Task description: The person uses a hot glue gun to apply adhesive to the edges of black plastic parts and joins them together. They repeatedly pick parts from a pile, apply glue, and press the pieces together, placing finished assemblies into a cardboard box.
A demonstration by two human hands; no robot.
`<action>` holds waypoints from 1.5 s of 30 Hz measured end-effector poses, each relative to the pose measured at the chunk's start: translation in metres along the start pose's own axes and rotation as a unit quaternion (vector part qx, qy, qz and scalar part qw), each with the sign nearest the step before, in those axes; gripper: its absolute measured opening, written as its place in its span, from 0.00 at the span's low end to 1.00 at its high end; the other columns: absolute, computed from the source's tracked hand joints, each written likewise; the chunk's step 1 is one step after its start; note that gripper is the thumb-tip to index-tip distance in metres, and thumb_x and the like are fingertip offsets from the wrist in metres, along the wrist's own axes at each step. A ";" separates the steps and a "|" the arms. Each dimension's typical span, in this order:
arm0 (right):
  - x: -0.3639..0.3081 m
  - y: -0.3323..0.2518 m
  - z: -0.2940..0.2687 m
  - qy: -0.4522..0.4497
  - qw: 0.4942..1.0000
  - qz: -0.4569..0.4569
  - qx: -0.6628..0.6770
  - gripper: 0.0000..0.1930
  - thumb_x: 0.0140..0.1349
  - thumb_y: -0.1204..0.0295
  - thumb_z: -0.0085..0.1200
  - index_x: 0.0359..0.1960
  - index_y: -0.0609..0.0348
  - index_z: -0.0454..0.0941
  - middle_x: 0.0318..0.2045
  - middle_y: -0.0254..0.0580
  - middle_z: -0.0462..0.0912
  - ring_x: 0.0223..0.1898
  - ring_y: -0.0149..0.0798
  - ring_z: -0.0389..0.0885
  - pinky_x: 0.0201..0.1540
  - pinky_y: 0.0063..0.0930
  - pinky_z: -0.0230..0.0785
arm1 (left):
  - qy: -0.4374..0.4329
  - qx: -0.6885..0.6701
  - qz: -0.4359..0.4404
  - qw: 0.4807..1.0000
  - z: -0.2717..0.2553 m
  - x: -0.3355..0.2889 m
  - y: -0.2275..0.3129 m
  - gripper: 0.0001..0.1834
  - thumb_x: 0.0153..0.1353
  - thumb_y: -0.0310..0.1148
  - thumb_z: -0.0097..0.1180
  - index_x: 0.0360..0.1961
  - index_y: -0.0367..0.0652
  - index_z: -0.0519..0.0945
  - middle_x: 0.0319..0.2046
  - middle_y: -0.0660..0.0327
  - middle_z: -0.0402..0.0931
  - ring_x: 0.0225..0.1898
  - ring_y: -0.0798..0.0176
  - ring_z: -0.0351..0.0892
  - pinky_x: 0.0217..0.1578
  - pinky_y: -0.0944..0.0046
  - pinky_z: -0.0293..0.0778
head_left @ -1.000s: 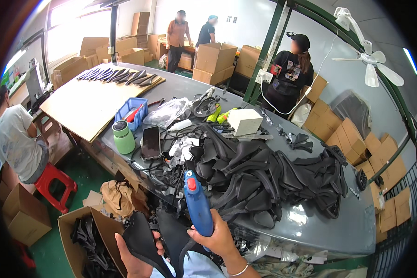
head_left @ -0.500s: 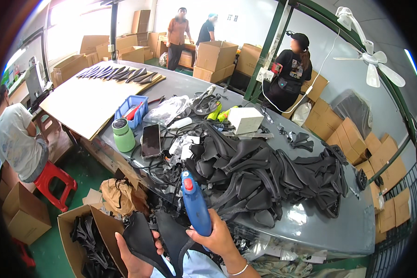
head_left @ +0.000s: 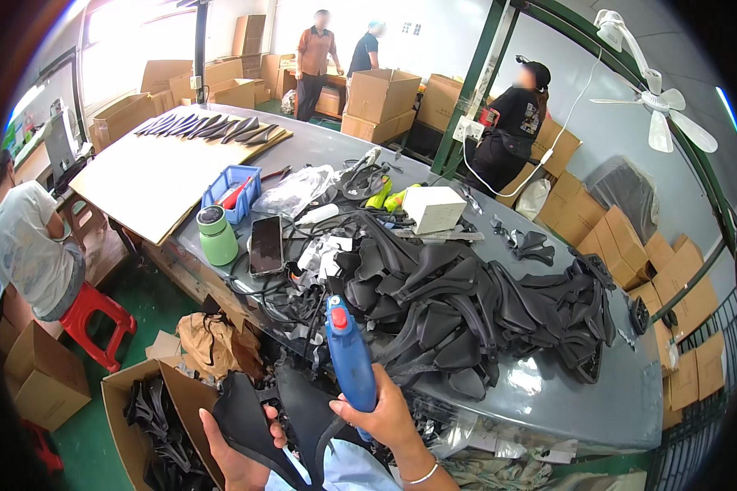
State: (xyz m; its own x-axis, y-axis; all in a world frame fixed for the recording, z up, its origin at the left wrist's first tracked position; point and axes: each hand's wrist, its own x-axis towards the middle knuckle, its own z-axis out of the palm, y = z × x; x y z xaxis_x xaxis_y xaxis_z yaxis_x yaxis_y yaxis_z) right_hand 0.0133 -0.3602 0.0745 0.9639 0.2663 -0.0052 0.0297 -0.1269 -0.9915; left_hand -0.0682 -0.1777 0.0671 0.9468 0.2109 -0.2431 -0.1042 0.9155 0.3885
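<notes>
At the lower middle, my left hand point(head_left: 236, 457) is closed on a black bicycle saddle point(head_left: 250, 425), thumb on its left side and fingers in the gap between its two wide lobes. My right hand point(head_left: 385, 416) wraps round a blue handheld power tool point(head_left: 350, 356) with a red button near its top end. The tool stands nearly upright beside the saddle's right lobe, and my right thumb lies near that lobe's edge. The tool's lower end is mostly hidden behind my hand. Beyond my hands, a large heap of similar black saddle pieces point(head_left: 442, 311) covers the grey table point(head_left: 540, 409).
A cardboard box point(head_left: 151, 372) of black pieces stands left of my hands. On the table are a green bottle point(head_left: 217, 237), a phone point(head_left: 266, 245), a blue basket point(head_left: 241, 194) and a white box point(head_left: 434, 210). One person point(head_left: 33, 245) sits at left; others stand behind the table.
The blue tool and my right hand have shifted slightly right; both hands keep their grips. The person at the right behind the table has turned and moved a little.
</notes>
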 end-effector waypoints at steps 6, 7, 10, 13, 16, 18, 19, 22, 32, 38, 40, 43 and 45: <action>-0.001 -0.006 -0.001 -0.008 1.000 -0.005 -0.028 0.24 0.47 0.65 0.64 0.41 0.66 0.68 0.27 0.43 0.80 0.31 0.32 0.79 0.37 0.25 0.70 | 0.000 -0.006 -0.002 1.000 -0.001 -0.001 -0.002 0.40 0.59 0.66 0.31 0.39 0.33 0.73 0.32 0.51 0.75 0.26 0.56 0.75 0.24 0.61 0.69; -0.001 -0.007 -0.001 -0.009 0.999 -0.005 -0.032 0.24 0.47 0.65 0.64 0.41 0.66 0.68 0.27 0.43 0.80 0.31 0.32 0.79 0.37 0.25 0.70 | -0.002 -0.005 -0.002 1.000 -0.002 -0.001 -0.001 0.40 0.59 0.66 0.31 0.39 0.33 0.73 0.32 0.51 0.75 0.26 0.56 0.75 0.24 0.61 0.69; -0.001 -0.006 0.000 -0.009 1.000 -0.004 -0.028 0.24 0.46 0.65 0.64 0.41 0.66 0.68 0.27 0.43 0.80 0.31 0.32 0.79 0.37 0.26 0.70 | -0.005 -0.002 -0.003 1.000 -0.003 0.000 -0.001 0.41 0.59 0.66 0.31 0.39 0.33 0.73 0.32 0.51 0.76 0.26 0.56 0.75 0.24 0.61 0.69; -0.002 -0.005 -0.001 -0.011 1.000 -0.005 -0.025 0.25 0.46 0.65 0.64 0.42 0.65 0.68 0.28 0.43 0.80 0.31 0.32 0.79 0.37 0.26 0.70 | -0.005 0.000 -0.007 1.000 -0.003 -0.001 -0.002 0.41 0.59 0.67 0.31 0.38 0.32 0.73 0.32 0.51 0.76 0.26 0.56 0.75 0.24 0.61 0.69; -0.002 -0.003 -0.001 -0.013 1.000 -0.009 -0.021 0.25 0.46 0.65 0.64 0.42 0.65 0.68 0.28 0.43 0.80 0.31 0.32 0.79 0.38 0.26 0.70 | 0.000 0.003 -0.008 1.000 -0.002 -0.001 -0.004 0.41 0.58 0.67 0.31 0.38 0.32 0.73 0.32 0.51 0.76 0.25 0.57 0.75 0.24 0.61 0.69; -0.003 -0.003 -0.001 -0.013 1.000 -0.011 -0.022 0.25 0.46 0.65 0.64 0.42 0.66 0.67 0.28 0.43 0.80 0.31 0.32 0.79 0.38 0.26 0.70 | 0.003 0.008 -0.005 1.000 -0.001 -0.001 -0.005 0.41 0.58 0.67 0.31 0.38 0.32 0.73 0.31 0.52 0.76 0.25 0.57 0.75 0.24 0.62 0.69; -0.003 -0.004 -0.001 -0.014 1.000 -0.011 -0.025 0.25 0.46 0.65 0.64 0.42 0.66 0.67 0.28 0.43 0.80 0.31 0.32 0.79 0.38 0.26 0.70 | 0.003 0.008 -0.005 1.000 -0.001 -0.002 -0.005 0.41 0.58 0.67 0.31 0.37 0.32 0.73 0.31 0.52 0.76 0.25 0.57 0.74 0.24 0.62 0.69; -0.003 -0.005 0.000 -0.018 1.000 -0.011 -0.022 0.25 0.47 0.65 0.64 0.42 0.66 0.67 0.28 0.43 0.80 0.31 0.32 0.79 0.37 0.26 0.70 | 0.005 0.011 -0.006 1.000 0.001 -0.002 -0.004 0.41 0.58 0.67 0.31 0.37 0.33 0.73 0.31 0.52 0.76 0.25 0.58 0.74 0.23 0.63 0.69; -0.002 0.004 -0.004 -0.004 1.000 0.000 0.021 0.24 0.46 0.67 0.65 0.40 0.64 0.68 0.26 0.40 0.79 0.29 0.29 0.78 0.36 0.24 0.70 | 0.013 0.012 0.013 1.000 -0.001 -0.002 0.001 0.38 0.60 0.65 0.31 0.42 0.36 0.71 0.31 0.52 0.75 0.25 0.58 0.74 0.23 0.63 0.70; -0.007 0.010 -0.010 0.010 1.000 -0.003 -0.008 0.26 0.44 0.64 0.68 0.40 0.64 0.67 0.24 0.38 0.80 0.28 0.29 0.79 0.35 0.24 0.70 | -0.002 0.071 0.066 0.995 0.004 0.010 0.014 0.39 0.60 0.66 0.28 0.44 0.36 0.71 0.34 0.53 0.74 0.28 0.61 0.74 0.27 0.64 0.70; -0.013 0.005 -0.009 0.003 0.999 -0.009 -0.040 0.28 0.44 0.63 0.68 0.41 0.65 0.66 0.25 0.40 0.81 0.29 0.31 0.81 0.35 0.25 0.72 | -0.017 0.100 0.105 0.989 0.009 0.018 0.017 0.41 0.60 0.66 0.25 0.45 0.35 0.70 0.36 0.54 0.74 0.30 0.63 0.73 0.30 0.66 0.70; -0.022 -0.002 0.007 -0.002 0.998 -0.025 -0.065 0.25 0.43 0.69 0.69 0.38 0.63 0.65 0.24 0.38 0.80 0.26 0.28 0.78 0.32 0.22 0.71 | -0.004 0.114 0.123 0.986 0.018 0.021 0.010 0.41 0.60 0.66 0.25 0.45 0.36 0.70 0.36 0.54 0.75 0.30 0.63 0.73 0.30 0.65 0.70; -0.026 -0.004 0.011 -0.023 0.996 -0.019 -0.085 0.27 0.44 0.64 0.67 0.40 0.65 0.65 0.25 0.41 0.80 0.27 0.32 0.81 0.33 0.25 0.72 | 0.003 0.131 0.123 0.984 0.022 0.022 0.006 0.41 0.60 0.66 0.24 0.47 0.37 0.70 0.37 0.54 0.75 0.30 0.63 0.73 0.30 0.65 0.70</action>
State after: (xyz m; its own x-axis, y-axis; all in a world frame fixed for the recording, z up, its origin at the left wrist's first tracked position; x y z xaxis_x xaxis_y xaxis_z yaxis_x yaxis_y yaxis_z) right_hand -0.0148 -0.3564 0.0770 0.9482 0.3170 0.0225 0.1147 -0.2752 -0.9545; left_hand -0.0413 -0.1757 0.0838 0.9007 0.4183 -0.1173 -0.2483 0.7171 0.6512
